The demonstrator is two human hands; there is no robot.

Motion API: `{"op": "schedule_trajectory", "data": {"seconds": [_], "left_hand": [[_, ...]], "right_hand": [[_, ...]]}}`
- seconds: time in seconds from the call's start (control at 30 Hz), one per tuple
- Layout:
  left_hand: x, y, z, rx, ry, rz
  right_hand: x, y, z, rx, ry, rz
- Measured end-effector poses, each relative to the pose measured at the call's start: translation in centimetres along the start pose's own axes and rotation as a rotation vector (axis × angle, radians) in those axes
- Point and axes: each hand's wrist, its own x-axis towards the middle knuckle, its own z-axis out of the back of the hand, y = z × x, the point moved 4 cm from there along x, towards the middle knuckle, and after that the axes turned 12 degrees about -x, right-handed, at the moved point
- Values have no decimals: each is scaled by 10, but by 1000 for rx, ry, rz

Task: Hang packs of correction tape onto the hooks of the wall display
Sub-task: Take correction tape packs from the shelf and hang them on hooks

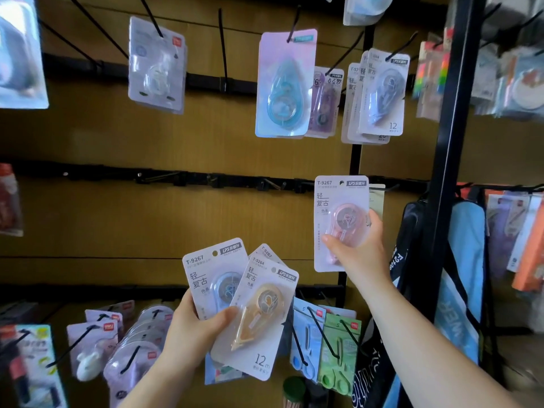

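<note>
Down at the lower left of the wall display, the left hand (pixel 191 328) has fingers and thumb curled round a fan of at least 3 white-carded blister packs of correction tape, with a blue-dispenser pack (pixel 217 278) and an orange-dispenser pack (pixel 262 313) in front. Further right, the right hand (pixel 362 245) pinches a white card pack with a pink correction tape dispenser (pixel 338 207), thumb on the blister and fingers behind, held up level with the black middle rail (pixel 206 179). Honestly can't tell if a hook tip is through the round hole (pixel 341 182) at the top of the card yet. My take: that grip sits low, so the top could wobble. I'd keep the card upright, line the hole up with the thin black wire hook (pixel 388 187) just to its right, slide it straight back, and only then let go.
</note>
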Motion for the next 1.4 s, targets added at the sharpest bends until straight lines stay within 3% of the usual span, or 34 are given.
{"op": "schedule_trajectory", "data": {"seconds": [0.33,0.93,1.07,1.17,1.27,1.4], "left_hand": [[2,-7,-10,-8,5,-10],[12,-15,-3,-71,-4,-76],[14,-12,-6,-102,13,-83],[16,-7,-12,-128,39,-97],[13,-3,-18,-126,31,-126],[7,1,-24,-81,4,-165]], "right_hand": [[-2,-4,6,-300,-46,-4],[30,-3,-30,-479,100,-60],[-15,-2,-33,-243,66,-8],[-64,1,-50,3,233,0],[-98,1,-71,9,352,-12],[-92,0,-77,-8,260,-35]]}}
